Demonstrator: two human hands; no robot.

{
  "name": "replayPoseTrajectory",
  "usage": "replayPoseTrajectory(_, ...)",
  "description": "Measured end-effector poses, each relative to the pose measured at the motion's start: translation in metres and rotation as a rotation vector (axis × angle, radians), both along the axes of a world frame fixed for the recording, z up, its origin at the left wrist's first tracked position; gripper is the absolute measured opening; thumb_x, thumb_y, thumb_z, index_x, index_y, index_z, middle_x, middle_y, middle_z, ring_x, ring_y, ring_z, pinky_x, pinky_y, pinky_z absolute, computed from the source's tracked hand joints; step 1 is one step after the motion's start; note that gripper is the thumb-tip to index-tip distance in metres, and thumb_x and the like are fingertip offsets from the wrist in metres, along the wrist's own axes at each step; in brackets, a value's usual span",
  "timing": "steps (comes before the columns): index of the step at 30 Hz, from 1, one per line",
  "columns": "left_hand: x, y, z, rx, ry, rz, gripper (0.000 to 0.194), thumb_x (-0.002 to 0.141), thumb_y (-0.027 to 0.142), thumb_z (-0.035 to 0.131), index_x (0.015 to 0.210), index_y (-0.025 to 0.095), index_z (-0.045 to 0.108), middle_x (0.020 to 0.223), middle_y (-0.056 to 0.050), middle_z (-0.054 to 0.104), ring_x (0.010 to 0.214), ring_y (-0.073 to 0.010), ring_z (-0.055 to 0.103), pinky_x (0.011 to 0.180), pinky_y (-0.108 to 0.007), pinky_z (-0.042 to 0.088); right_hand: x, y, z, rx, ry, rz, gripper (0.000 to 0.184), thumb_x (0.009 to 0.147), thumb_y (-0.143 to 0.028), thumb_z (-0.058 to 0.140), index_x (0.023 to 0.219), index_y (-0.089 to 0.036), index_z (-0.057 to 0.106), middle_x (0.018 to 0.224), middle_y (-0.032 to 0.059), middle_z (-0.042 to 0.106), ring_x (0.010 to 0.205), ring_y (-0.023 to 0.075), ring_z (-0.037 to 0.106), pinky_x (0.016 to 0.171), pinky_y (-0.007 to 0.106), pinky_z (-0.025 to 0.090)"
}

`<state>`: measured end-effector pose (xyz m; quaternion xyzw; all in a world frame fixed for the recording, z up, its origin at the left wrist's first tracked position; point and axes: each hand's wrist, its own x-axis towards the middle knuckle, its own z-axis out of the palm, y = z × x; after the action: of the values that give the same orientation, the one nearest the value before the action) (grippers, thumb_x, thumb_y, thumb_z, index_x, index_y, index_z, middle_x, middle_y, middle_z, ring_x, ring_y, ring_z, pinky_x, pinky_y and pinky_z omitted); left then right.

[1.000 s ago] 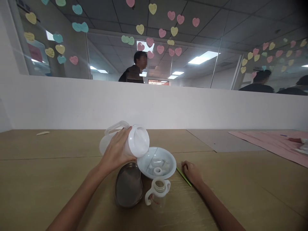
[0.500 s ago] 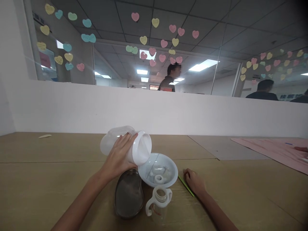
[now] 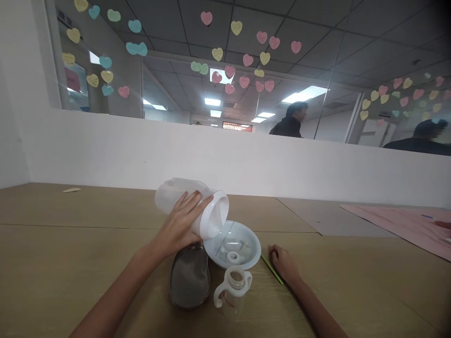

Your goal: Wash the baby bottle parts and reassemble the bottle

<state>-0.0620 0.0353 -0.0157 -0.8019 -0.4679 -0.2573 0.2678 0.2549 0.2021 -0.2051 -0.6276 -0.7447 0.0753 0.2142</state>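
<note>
My left hand (image 3: 183, 223) is wrapped round a translucent white plastic pitcher (image 3: 213, 216), which lies tilted in the air with its mouth toward the right, over the left rim of a pale blue bowl (image 3: 256, 244). Inside the bowl are clear and white pieces, among them a white ring (image 3: 233, 257). In front of it stands an uncapped clear bottle (image 3: 234, 300) with a white two-handled collar. A dark metal kidney dish (image 3: 190, 279) sits below my left hand. My right hand (image 3: 284, 263) rests closed on the table beside a thin green stick (image 3: 272, 269); its fingertips are hidden.
A brown-covered table (image 3: 88, 267) runs up to a low white wall (image 3: 141, 150) with glass above it. A pink cloth (image 3: 394, 223) lies at the right, where another person's hand (image 3: 443, 225) shows. A flat pale piece (image 3: 72, 190) lies far left.
My left hand and the pitcher have turned so the mouth faces further right and the handle points away. The right hand stays put. A person behind the glass moved right.
</note>
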Motion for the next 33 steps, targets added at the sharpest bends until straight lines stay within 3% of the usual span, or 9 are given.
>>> replayPoseTrajectory(33,0.005,0.002,-0.002,-0.028,0.099,-0.002,0.061,0.079,0.026,0.05,0.135,0.022,0.025,0.13,-0.01,0.041,0.126,-0.027,0.029,0.105,-0.049,0.018,-0.003,-0.008,0.012,-0.003,-0.043,-0.023,0.028,0.086,-0.02,0.031,0.091,-0.017,0.059,0.092,0.0051,0.064,0.084,0.0148,0.057,0.061,0.022,0.032)
